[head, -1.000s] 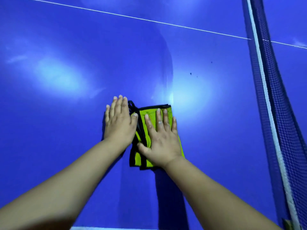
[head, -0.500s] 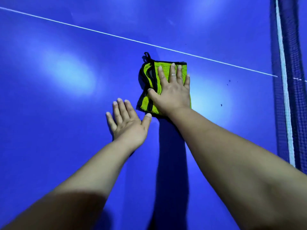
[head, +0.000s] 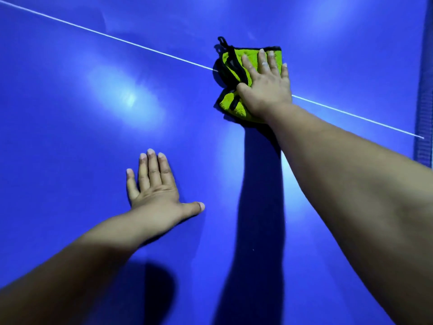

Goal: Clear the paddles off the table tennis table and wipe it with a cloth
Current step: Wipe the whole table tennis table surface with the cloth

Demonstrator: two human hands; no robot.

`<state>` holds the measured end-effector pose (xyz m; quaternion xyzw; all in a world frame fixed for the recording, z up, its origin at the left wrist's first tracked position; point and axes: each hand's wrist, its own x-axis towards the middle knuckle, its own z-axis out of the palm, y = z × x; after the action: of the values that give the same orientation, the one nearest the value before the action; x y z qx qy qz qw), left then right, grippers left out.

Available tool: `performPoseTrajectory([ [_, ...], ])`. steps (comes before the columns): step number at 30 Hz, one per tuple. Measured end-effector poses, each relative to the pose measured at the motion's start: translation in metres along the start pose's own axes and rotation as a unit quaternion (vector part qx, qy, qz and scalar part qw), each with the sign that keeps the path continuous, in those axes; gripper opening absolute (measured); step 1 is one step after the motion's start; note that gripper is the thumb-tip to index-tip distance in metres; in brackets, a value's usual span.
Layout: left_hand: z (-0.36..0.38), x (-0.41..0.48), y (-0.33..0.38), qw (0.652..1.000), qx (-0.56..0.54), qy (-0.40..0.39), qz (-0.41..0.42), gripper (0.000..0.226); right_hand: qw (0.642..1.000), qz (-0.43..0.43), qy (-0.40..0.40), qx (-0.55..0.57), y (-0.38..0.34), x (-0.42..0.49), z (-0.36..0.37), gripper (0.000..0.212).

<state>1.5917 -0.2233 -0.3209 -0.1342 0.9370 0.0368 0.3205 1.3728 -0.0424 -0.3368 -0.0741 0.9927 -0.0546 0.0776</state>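
Observation:
A folded lime-green cloth [head: 230, 103] with black edging and a small black loop lies on the blue table tennis table [head: 70, 160], right on the white centre line [head: 117, 39]. My right hand [head: 266, 86] presses flat on the cloth with straight fingers, arm stretched far forward. My left hand [head: 157, 193] rests flat on the bare table surface nearer to me and to the left, fingers straight, thumb spread out. No paddle is in view.
The net [head: 425, 90] runs along the right edge of the view. Bright light reflections sit on the glossy surface left of the cloth. Shadows of my arms fall across the near part of the table.
My right hand has pushed the cloth away from me, up to and onto the white line. My left hand came off the cloth and now stays planted on the table.

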Motion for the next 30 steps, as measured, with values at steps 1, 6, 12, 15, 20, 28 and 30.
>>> performPoseTrajectory([
  [1,0.0,0.0,0.0,1.0,-0.001,-0.004,0.0,0.13,1.0,-0.004,-0.002,0.003,0.002,-0.002,-0.001,0.066],
  [6,-0.002,-0.003,0.0,1.0,-0.01,-0.007,0.01,0.13,1.0,0.0,0.006,0.001,0.014,-0.035,0.003,0.068],
  [12,-0.004,-0.009,-0.001,0.999,-0.029,0.0,0.032,0.128,1.0,0.0,-0.001,-0.004,0.009,-0.116,0.013,0.071],
  [15,-0.003,-0.012,-0.004,0.998,-0.04,0.012,0.041,0.128,1.0,-0.019,-0.007,-0.008,0.003,-0.164,0.019,0.077],
  [20,0.0,-0.016,-0.008,0.996,-0.055,0.037,0.059,0.129,0.999,-0.014,-0.024,-0.017,-0.021,-0.251,0.032,0.08],
  [28,0.009,-0.041,-0.055,0.98,-0.087,0.125,0.13,0.097,0.998,-0.01,-0.046,-0.029,-0.066,-0.384,0.054,0.079],
  [30,0.029,-0.065,-0.069,0.975,-0.078,0.157,0.139,0.093,0.998,-0.006,-0.05,-0.029,-0.078,-0.414,0.058,0.079],
])
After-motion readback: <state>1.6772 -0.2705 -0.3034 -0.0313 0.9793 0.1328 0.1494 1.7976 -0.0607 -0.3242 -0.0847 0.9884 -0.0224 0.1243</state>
